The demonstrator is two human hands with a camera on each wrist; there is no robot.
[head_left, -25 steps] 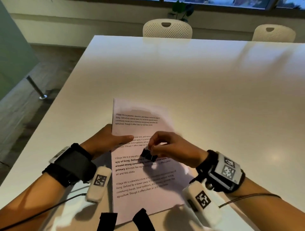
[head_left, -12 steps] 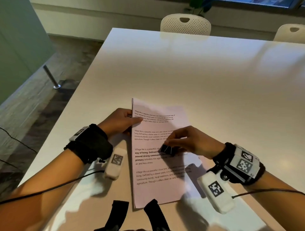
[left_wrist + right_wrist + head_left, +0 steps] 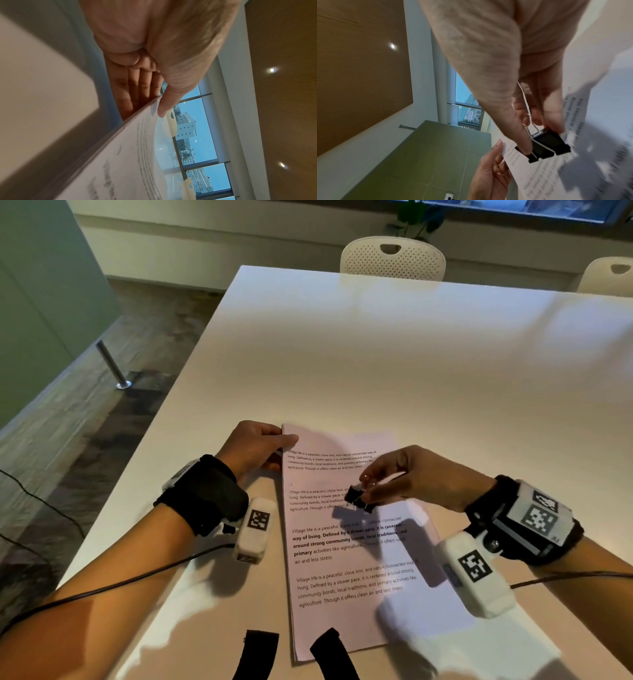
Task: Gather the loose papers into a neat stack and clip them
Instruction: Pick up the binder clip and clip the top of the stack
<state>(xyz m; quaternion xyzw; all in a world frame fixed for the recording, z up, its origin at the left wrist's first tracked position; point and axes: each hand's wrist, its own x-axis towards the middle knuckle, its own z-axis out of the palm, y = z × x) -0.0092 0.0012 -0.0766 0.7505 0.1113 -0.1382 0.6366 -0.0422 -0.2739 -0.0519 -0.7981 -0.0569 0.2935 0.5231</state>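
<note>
A stack of printed white papers lies on the white table in front of me. My left hand pinches the stack's far left corner, thumb on top and fingers underneath, and lifts that edge a little; the left wrist view shows this left hand on the papers. My right hand hovers over the middle of the page and pinches a black binder clip by its wire handles. In the right wrist view the binder clip hangs just above the papers, apart from them.
Two cream perforated chairs stand at the table's far edge. The table's left edge runs close to my left arm, with wood floor and a metal post beyond. Two black straps show at the bottom.
My left hand slid along the left edge to the far corner and lifted it. My right hand, still holding the clip, rose slightly over the page.
</note>
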